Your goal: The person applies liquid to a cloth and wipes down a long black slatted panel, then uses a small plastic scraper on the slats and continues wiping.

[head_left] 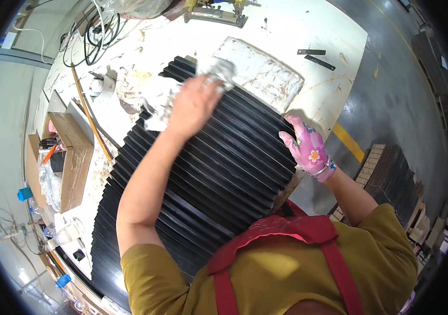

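Note:
A wide row of long black ribbed strips [224,152] lies side by side, slanting across the white table. On its far part my bare left hand [195,102] presses down on a crumpled white cloth [162,97], its fingers bent over it and somewhat blurred. The cloth spreads out to both sides of that hand. My right hand [308,147], in a pink flowered glove, rests by the right ends of the strips. Its thumb and forefinger are spread apart, and the other fingers are partly hidden.
Beyond the strips lies a worn white board [261,71], with two short dark strips [318,59] to its right. A nail gun [216,16] sits at the far edge. An open cardboard box [74,163] and white tape roll [102,86] stand left. Stacked dark panels [387,181] are at right.

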`<state>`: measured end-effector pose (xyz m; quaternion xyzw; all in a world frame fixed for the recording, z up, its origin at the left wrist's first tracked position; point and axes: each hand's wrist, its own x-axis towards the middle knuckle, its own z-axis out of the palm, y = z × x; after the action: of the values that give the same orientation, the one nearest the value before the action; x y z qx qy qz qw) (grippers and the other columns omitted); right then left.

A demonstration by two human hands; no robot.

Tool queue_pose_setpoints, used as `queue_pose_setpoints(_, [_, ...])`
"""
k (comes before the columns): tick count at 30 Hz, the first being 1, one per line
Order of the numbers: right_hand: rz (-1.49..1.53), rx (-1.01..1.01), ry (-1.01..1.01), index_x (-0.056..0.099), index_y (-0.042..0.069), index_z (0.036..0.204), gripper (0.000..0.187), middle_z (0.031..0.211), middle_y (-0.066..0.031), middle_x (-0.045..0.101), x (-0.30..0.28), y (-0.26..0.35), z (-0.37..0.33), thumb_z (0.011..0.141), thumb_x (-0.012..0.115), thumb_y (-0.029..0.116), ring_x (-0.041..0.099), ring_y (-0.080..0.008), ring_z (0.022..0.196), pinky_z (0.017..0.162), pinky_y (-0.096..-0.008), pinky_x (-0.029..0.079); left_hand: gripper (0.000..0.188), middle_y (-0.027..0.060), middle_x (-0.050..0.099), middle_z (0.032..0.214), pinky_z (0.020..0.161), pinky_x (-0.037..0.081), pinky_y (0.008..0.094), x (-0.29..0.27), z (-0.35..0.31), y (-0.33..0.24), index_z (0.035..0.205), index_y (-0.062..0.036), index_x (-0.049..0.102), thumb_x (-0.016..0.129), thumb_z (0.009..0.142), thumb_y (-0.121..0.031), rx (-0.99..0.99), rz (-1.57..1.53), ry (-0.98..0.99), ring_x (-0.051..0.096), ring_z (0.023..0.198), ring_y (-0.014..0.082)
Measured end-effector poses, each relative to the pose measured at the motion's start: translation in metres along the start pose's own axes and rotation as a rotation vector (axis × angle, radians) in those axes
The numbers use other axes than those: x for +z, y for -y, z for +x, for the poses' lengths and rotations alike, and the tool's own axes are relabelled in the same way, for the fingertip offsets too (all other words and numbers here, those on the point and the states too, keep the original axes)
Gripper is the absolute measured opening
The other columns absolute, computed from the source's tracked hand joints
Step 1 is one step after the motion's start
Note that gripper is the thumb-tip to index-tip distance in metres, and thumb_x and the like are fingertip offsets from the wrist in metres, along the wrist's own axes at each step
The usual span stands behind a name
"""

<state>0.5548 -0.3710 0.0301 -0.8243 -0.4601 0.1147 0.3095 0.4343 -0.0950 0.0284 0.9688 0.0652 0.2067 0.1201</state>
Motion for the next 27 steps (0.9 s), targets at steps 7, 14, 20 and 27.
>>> queue_pose_setpoints(7, [-0.088, -0.086, -0.087, 0.051, 0.008, 0.117, 0.035, 0.087, -0.0205, 0.064, 0.01, -0.008, 0.0, 0.089, 0.062, 0.026, 0.062, -0.0382, 0.066, 0.055, -0.0413, 0.047, 0.019, 0.013, 0.056, 0.093, 0.075, 0.047, 0.0423, 0.001, 0.018, 0.011, 0.097, -0.0062, 0.056, 0.064, 0.08, -0.01, 0.056, 0.081, 0.037, 0.056, 0.087, 0.0315])
queue_pose_setpoints(14, [-0.063, -0.003, 0.013, 0.05, 0.005, 0.117, 0.035, 0.096, -0.0195, 0.066, 0.001, 0.003, 0.001, 0.089, 0.061, 0.025, 0.063, -0.0397, 0.084, 0.067, -0.0423, 0.051, 0.013, 0.0134, 0.06, 0.09, 0.072, 0.048, 0.0436, -0.008, 0.03, 0.06, 0.096, -0.0056, 0.058, 0.058, 0.083, -0.007, -0.103, 0.224, 0.006, 0.058, 0.081, 0.0329])
queue_pose_setpoints(20, [-0.015, -0.008, -0.029, 0.053, 0.003, 0.113, 0.032, 0.09, -0.0202, 0.066, 0.003, 0.002, -0.001, 0.087, 0.063, 0.019, 0.064, -0.0375, 0.083, 0.07, -0.0427, 0.05, 0.026, 0.0142, 0.055, 0.09, 0.071, 0.047, 0.0397, 0.016, 0.002, -0.094, 0.098, -0.0019, 0.056, 0.066, 0.077, -0.013, 0.139, -0.257, 0.102, 0.055, 0.085, 0.0301])
queue_pose_setpoints(27, [-0.054, 0.03, -0.011, 0.053, 0.003, 0.115, 0.033, 0.09, -0.0216, 0.065, 0.004, -0.001, -0.001, 0.09, 0.06, 0.023, 0.063, -0.0395, 0.082, 0.069, -0.0445, 0.049, 0.047, 0.0128, 0.035, 0.146, 0.112, 0.019, 0.0528, 0.006, -0.018, -0.038, 0.139, -0.0103, 0.039, 0.043, 0.096, -0.028, -0.111, 0.154, 0.231, 0.027, 0.139, 0.0281])
